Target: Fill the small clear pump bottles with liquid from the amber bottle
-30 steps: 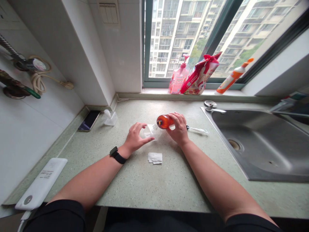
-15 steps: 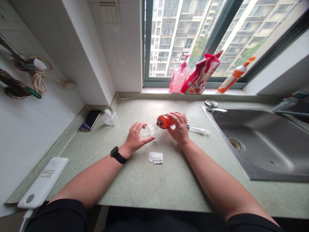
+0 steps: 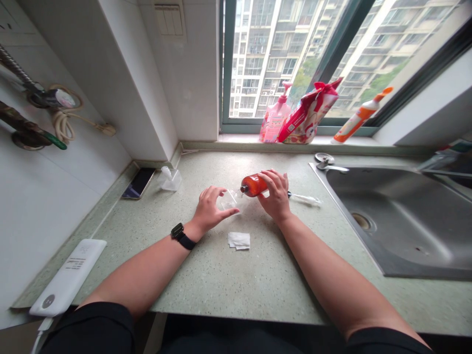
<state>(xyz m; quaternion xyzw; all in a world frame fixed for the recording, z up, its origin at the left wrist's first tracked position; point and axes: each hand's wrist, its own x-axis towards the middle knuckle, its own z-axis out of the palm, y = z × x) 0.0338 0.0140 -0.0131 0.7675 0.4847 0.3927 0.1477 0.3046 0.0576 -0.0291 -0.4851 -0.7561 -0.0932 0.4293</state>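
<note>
My left hand [image 3: 211, 210] grips a small clear plastic bottle [image 3: 229, 200] between thumb and fingers, its neck leaning to the right. My right hand [image 3: 276, 195] is wrapped round an amber bottle [image 3: 253, 185], which lies tilted almost on its side. The amber bottle's open mouth points left, right at the clear bottle's neck; whether liquid flows between them is too small to tell. Just right of my right hand lies a clear pump top [image 3: 305, 199] with a black collar, partly hidden by the hand. A folded white tissue [image 3: 239, 240] rests on the counter below the two bottles.
A translucent pump piece [image 3: 170, 180] and a phone [image 3: 138, 183] lie at the back left. A white power bank [image 3: 68, 278] sits at the left edge. The steel sink [image 3: 405, 231] is on the right. A pink pump bottle [image 3: 275, 120], red bag [image 3: 309, 113] and orange bottle [image 3: 359, 119] line the sill.
Both hands keep their grips, and the two bottles stay mouth to mouth. The whole view has shifted very slightly; nothing else visibly differs.
</note>
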